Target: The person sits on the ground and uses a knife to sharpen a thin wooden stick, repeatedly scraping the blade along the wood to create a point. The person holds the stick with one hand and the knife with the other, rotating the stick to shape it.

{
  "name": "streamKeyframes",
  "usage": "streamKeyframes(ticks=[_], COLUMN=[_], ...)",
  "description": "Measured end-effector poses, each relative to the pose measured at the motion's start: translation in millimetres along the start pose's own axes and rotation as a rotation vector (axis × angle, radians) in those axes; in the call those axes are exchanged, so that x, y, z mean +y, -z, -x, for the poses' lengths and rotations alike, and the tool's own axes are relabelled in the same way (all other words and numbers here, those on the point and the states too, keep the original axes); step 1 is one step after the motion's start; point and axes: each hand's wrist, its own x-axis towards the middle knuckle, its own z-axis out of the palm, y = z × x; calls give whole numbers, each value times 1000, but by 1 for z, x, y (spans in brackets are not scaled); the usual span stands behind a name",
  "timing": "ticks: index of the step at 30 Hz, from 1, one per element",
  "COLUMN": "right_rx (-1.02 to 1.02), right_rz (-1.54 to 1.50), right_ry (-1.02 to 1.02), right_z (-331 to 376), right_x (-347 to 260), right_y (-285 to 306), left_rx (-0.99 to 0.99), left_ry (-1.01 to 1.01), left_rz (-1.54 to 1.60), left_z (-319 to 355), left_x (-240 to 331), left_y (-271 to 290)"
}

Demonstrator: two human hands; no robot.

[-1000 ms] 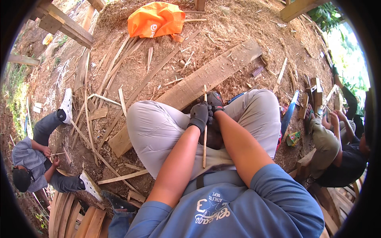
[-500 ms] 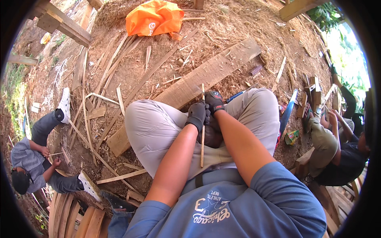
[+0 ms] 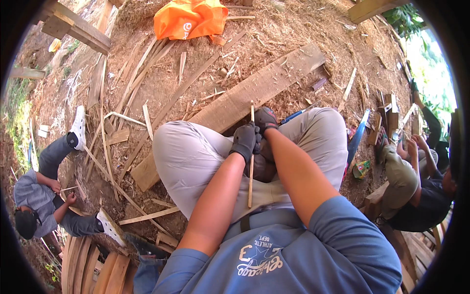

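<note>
1. I see shaving-strewn ground (image 3: 293,29), a plank (image 3: 274,81) slanting across it.
2. Orange bag (image 3: 193,20) beyond the plank's far edge.
3. Left hand (image 3: 246,140) grasps a thin stick (image 3: 251,181) over the lap (image 3: 270,195).
4. Right hand (image 3: 266,119) beside it; grip I can't tell.

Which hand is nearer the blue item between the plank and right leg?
Right. The right hand is just left of the blue item; the left hand, holding the stick, is farther left and closer to the body.
</note>
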Motion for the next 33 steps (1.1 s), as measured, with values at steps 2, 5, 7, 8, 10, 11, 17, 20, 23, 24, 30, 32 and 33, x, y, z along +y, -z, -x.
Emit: streamKeyframes(ticks=[2, 5, 7, 8, 10, 11, 17, 20, 23, 24, 30, 32, 33], right_rx=[-13, -41, -58, -67, -82, -89, -31, -30, 4, 25, -27, -26, -24], right_rz=[5, 47, 43, 28, -2, -17, -34, -72, -129, -137, -53, -49, -45], right_ry=[-76, -10, -61, -68, -83, -91, -90, -107, -89, -108, 76, 194, 253], right_z=[-7, -16, -20, -20, -21, -21, -21, -19, -8, -4, -1, 5, 7], right_x=[1, 8, 7, 5, 2, 0, 9, 9, -2, -5, 2, 5, 6], right_y=[-2, -5, -7, -7, -5, -3, -8, -6, 3, 8, 14, 11, 10], left_rx=[17, -1, -2, 1, -11, -17, 76, -114, -66, -61, -193, -152, -151], left_ry=[-15, 9, 31, 40, 9, -7, -122, -18, -46, -27, 87, 82, 75], left_rz=[-68, 41, 61, 69, 75, 77, -81, 73, 42, 26, 84, 71, 58], left_z=[-4, -5, 0, 4, 8, 7, 17, -2, -7, -8, -16, -13, -12], left_x=[1, 3, 3, 4, 3, 3, 5, 1, 2, 3, 9, 14, 15], left_y=[0, -1, -2, -1, 0, 1, -9, 10, 13, 12, 17, 18, 17])
